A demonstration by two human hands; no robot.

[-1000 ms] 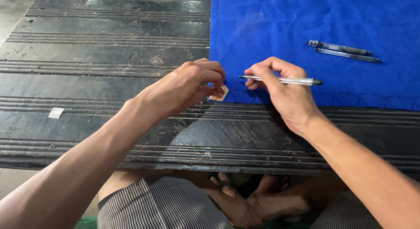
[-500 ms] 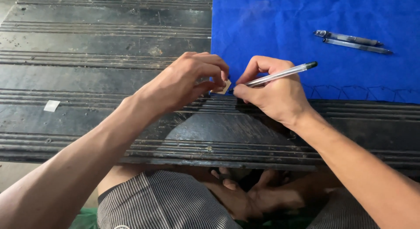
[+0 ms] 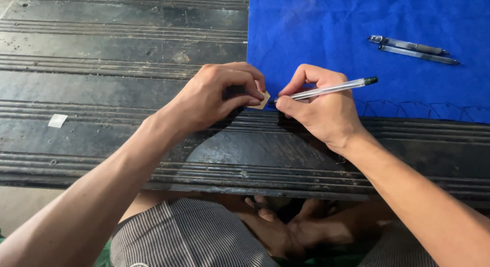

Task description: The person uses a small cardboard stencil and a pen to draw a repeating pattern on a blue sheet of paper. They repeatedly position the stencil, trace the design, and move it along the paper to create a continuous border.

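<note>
Tracing step — my left hand (image 3: pixel 217 96) pinches the small tan template (image 3: pixel 260 100) at the blue cloth's (image 3: pixel 326 27) lower corner, my right hand (image 3: pixel 319 106) grips the pen (image 3: pixel 326 89), tip seemingly at its edge — next, a steady outline.

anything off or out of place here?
Nothing much. The left hand pins a small tan template at the blue cloth edge; the right hand holds a pen. A white scrap lies astray left.
</note>
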